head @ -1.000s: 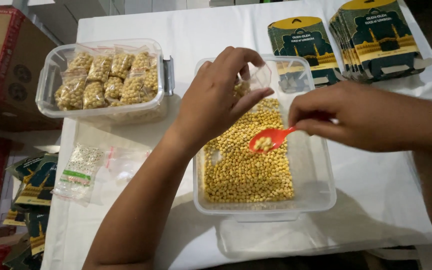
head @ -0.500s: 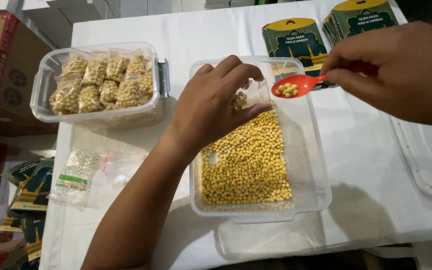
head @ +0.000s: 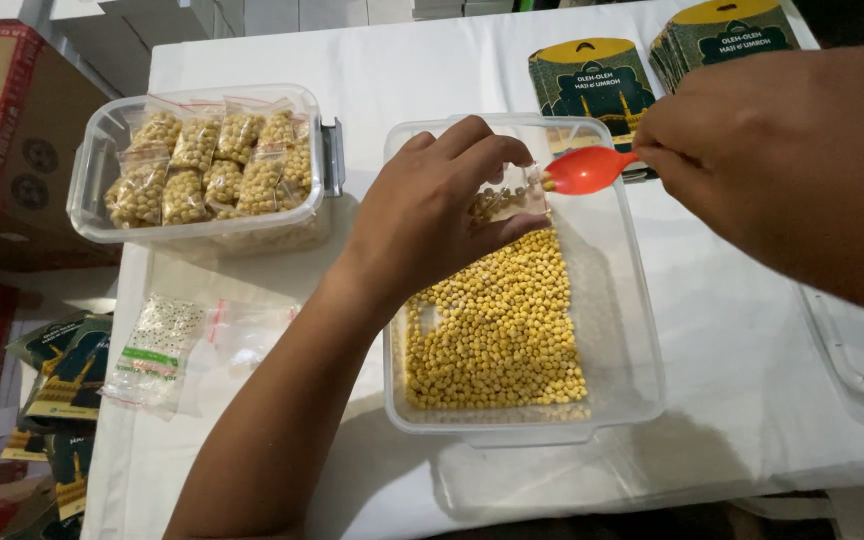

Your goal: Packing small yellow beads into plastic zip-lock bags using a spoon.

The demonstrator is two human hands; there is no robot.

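My left hand (head: 432, 215) holds a small clear plastic bag (head: 508, 196) open over a clear plastic tub (head: 624, 290) of yellow chickpeas (head: 497, 335). Some chickpeas lie inside the bag. My right hand (head: 782, 160) grips a red plastic spoon (head: 587, 170) whose bowl is tipped at the mouth of the bag, above the far end of the tub.
A second clear tub (head: 92, 190) at the far left holds several filled bags of chickpeas. Empty clear bags (head: 157, 350) lie on the white tablecloth (head: 732, 330). Dark green printed cards (head: 592, 80) are stacked at the back. Cardboard boxes (head: 2, 120) stand left of the table.
My right hand lifted the loaded spoon out of the chickpeas, carried it up and tipped it at the bag's mouth. My left hand kept the bag over the tub.
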